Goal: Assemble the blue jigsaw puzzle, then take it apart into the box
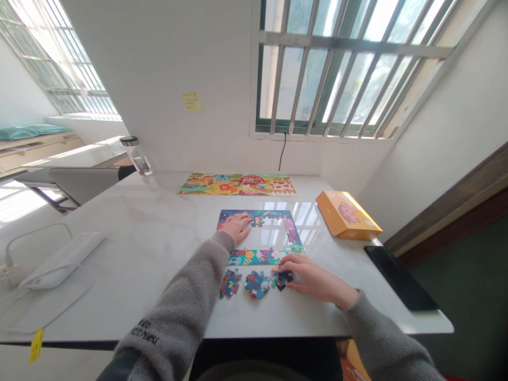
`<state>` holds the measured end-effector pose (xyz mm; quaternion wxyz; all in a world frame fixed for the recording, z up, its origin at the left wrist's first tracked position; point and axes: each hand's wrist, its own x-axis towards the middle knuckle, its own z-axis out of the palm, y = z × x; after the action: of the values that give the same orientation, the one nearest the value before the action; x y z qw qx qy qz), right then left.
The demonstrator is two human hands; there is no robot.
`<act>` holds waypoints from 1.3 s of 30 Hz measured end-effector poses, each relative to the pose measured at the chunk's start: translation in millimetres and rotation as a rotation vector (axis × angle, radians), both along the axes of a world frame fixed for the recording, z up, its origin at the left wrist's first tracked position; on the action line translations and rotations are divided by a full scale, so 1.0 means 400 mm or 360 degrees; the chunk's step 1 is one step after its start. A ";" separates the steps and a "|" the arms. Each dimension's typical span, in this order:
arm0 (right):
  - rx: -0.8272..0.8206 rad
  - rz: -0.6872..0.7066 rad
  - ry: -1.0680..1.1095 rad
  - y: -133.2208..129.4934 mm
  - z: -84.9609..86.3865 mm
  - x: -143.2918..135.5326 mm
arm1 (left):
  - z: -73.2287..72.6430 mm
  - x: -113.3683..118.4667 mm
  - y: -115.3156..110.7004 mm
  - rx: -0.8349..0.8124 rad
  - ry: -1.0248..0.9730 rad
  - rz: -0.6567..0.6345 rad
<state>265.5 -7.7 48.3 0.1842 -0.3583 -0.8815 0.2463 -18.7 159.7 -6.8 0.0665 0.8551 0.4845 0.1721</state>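
Note:
A jigsaw puzzle (pixel 254 257) lies on the white table, its border joined into a frame around a bare middle. My left hand (pixel 236 226) rests on the upper left of this border, fingers stretched out and holding nothing. Below the bottom edge sit a left pile of loose pieces (pixel 230 283) and a middle pile (pixel 257 284). At a third cluster of puzzle pieces (pixel 281 278), on the right, my right hand (pixel 304 275) has its fingers and thumb curled around the pieces. Its fingers partly cover them and the puzzle's lower right corner.
Behind the puzzle lies a long farm picture (pixel 238 185). An orange box (pixel 349 216) and a black tablet-like slab (pixel 400 278) are at the right. A clear bottle (pixel 137 156) stands at the back left. A white power strip (pixel 63 259) with cables is at the left.

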 end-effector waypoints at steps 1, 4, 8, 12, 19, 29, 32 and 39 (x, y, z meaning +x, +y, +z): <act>-0.0004 -0.0006 0.0004 0.001 -0.001 0.001 | 0.001 0.000 0.000 -0.0006 -0.0001 0.0000; 0.0001 -0.0002 -0.0012 -0.002 -0.003 0.004 | 0.003 0.000 -0.002 -0.0019 -0.0007 0.0006; -0.0025 -0.0016 -0.0023 -0.015 -0.008 0.010 | 0.003 0.002 -0.003 -0.0016 -0.0042 0.0004; 0.0004 -0.0068 0.0056 -0.015 0.004 0.018 | 0.009 0.000 -0.001 -0.0019 -0.0092 -0.0002; 0.0327 -0.0341 0.0179 0.099 0.024 -0.013 | 0.064 0.006 -0.039 0.0028 -0.0319 -0.0226; 0.0576 -0.0256 0.0102 0.226 0.031 -0.143 | 0.080 0.010 -0.078 -0.0144 -0.0603 -0.0419; 0.0565 -0.0270 0.0129 0.229 0.018 -0.150 | 0.080 -0.010 -0.079 -0.0255 -0.0669 -0.0442; 0.0566 -0.0286 0.0215 0.214 -0.011 -0.150 | 0.066 -0.028 -0.094 -0.0290 -0.0657 -0.0427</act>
<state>205.3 77.9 43.7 0.3245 -0.3799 -0.8612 0.0930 -30.1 122.1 19.5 0.2629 0.8490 0.3563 0.2882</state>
